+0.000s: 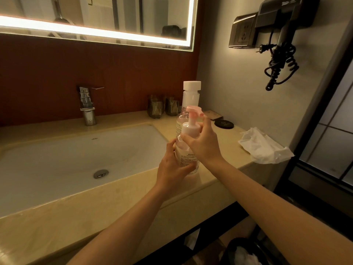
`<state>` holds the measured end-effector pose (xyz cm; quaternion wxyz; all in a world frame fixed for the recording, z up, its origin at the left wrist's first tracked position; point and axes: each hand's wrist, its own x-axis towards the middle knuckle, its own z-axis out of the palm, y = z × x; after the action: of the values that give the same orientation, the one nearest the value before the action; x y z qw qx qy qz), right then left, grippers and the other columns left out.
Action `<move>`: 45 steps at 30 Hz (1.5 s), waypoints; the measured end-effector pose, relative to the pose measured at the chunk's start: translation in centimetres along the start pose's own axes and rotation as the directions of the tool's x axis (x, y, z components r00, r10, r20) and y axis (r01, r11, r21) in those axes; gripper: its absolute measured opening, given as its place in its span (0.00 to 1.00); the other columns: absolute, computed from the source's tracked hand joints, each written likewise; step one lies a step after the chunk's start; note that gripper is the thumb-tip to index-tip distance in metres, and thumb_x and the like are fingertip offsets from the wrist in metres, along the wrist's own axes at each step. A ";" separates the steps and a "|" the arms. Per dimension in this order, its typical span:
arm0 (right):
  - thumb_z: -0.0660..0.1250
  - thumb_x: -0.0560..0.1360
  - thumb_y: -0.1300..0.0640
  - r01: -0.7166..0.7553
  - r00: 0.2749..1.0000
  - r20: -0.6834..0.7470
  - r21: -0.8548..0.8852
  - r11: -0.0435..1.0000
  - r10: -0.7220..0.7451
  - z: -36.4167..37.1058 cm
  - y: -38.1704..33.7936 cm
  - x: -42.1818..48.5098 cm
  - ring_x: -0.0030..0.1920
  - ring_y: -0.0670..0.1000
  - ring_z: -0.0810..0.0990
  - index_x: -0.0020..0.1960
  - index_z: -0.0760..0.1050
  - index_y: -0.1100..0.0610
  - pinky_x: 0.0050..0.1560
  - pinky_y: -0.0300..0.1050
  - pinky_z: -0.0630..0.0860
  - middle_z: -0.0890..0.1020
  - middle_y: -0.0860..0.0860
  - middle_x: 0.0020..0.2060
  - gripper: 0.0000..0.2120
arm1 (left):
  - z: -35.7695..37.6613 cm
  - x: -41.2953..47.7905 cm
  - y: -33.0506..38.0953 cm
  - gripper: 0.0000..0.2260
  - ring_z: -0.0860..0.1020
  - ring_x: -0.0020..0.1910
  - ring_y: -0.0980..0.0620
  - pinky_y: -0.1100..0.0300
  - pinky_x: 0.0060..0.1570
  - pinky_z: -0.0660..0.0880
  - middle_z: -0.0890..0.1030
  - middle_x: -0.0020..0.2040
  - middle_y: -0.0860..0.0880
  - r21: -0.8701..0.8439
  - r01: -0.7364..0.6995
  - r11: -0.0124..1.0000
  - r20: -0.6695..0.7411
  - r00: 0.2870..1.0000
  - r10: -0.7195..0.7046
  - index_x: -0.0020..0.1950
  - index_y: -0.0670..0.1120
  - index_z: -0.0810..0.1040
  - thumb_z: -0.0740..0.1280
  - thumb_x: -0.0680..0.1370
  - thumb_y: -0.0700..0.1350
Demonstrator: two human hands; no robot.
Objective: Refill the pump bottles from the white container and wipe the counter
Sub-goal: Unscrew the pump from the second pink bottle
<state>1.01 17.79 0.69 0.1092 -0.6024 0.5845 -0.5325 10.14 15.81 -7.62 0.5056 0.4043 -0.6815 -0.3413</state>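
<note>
At the near bottom edge, below the counter, a dark round waste bin [246, 253] holds crumpled white paper. On the beige stone counter [122, 196], just right of the white rectangular sink [63, 159], stands a clear plastic pump bottle with a pink pump head [186, 150]. The left hand [172, 169] holds its lower body, the fingers [188, 166] wrapped around the printed label. The right hand [204, 144] grips the pink collar of the pump from the right side, fingers closed on it, with one finger lifted near the nozzle. The bottle looks clear inside; its liquid level cannot be told.

Directly behind it stands a second clear plastic bottle with an open threaded neck [181, 121], without a pump. Behind that one is the tall translucent white container with a white square cap [191, 94], closed. To the right, near the counter edge, lies a crumpled white tissue [263, 148]. Farther back are a black round lid [223, 123], two dark faceted cups [164, 108] and a chrome faucet [87, 106] by the wall.
</note>
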 end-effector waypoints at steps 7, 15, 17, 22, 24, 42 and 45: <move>0.72 0.70 0.53 0.009 0.999 0.034 -0.023 1.000 -0.008 -0.5 0.1 0.0 0.58 0.54 0.76 0.71 0.57 0.54 0.55 0.45 0.74 0.75 0.55 0.61 0.36 | -0.1 -0.1 0.1 0.36 0.78 0.53 0.53 0.55 0.50 0.79 0.75 0.57 0.53 0.004 0.007 1.000 0.004 1.000 -0.007 0.67 0.59 0.58 0.75 0.66 0.46; 0.69 0.72 0.54 -0.041 0.998 -0.033 0.187 0.981 0.048 -1.8 -1.7 1.4 0.48 0.44 0.77 0.67 0.65 0.57 0.51 0.39 0.77 0.75 0.50 0.54 0.27 | -0.4 -0.1 0.6 0.36 0.77 0.51 0.51 0.46 0.48 0.79 0.74 0.52 0.55 0.025 0.029 0.999 0.003 1.000 -0.029 0.68 0.55 0.60 0.76 0.66 0.47; 0.69 0.73 0.54 -0.056 0.990 -0.109 0.277 0.959 0.090 -2.7 -2.0 2.2 0.44 0.42 0.76 0.65 0.67 0.58 0.44 0.31 0.76 0.75 0.49 0.52 0.24 | -0.5 -0.2 0.7 0.37 0.78 0.50 0.50 0.46 0.48 0.78 0.73 0.50 0.57 0.038 0.028 0.999 -0.009 1.000 -0.028 0.68 0.55 0.60 0.75 0.64 0.50; 0.68 0.74 0.55 -0.082 0.919 -0.289 0.524 0.848 0.267 -6.0 -1.1 4.5 0.43 0.48 0.79 0.64 0.68 0.61 0.43 0.40 0.80 0.77 0.54 0.51 0.21 | -0.6 -0.3 1.0 0.36 0.76 0.53 0.51 0.48 0.50 0.78 0.74 0.55 0.52 0.030 0.033 0.999 0.005 0.999 -0.033 0.69 0.54 0.59 0.75 0.67 0.45; 0.67 0.75 0.53 -0.117 0.875 -0.331 0.563 0.818 0.354 -7.5 0.3 5.1 0.40 0.48 0.80 0.64 0.68 0.61 0.41 0.40 0.81 0.78 0.55 0.51 0.21 | -0.6 -0.2 1.0 0.36 0.75 0.54 0.51 0.49 0.51 0.78 0.73 0.56 0.52 0.033 0.032 0.999 0.009 0.999 -0.033 0.69 0.54 0.58 0.75 0.67 0.45; 0.75 0.63 0.63 -0.708 0.704 0.144 0.226 0.669 0.695 -5.6 13.2 5.2 0.41 0.54 0.81 0.49 0.75 0.62 0.44 0.50 0.80 0.81 0.57 0.42 0.17 | 2.5 4.2 0.7 0.40 0.71 0.64 0.48 0.48 0.61 0.72 0.70 0.67 0.47 0.142 0.042 0.989 0.043 0.998 -0.048 0.74 0.51 0.52 0.73 0.70 0.44; 0.73 0.62 0.61 -0.669 0.743 0.129 0.142 0.729 0.657 -5.5 13.3 5.7 0.43 0.56 0.81 0.41 0.75 0.59 0.48 0.54 0.79 0.80 0.56 0.42 0.10 | 3.3 4.9 0.5 0.41 0.70 0.65 0.49 0.48 0.62 0.72 0.69 0.68 0.49 0.154 0.036 0.987 0.009 0.999 -0.038 0.75 0.53 0.52 0.73 0.70 0.44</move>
<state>-12.47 11.93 -4.15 0.3658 -0.3598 0.7065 -0.4874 6.05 11.83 -6.05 0.4623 0.4525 -0.7011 -0.2998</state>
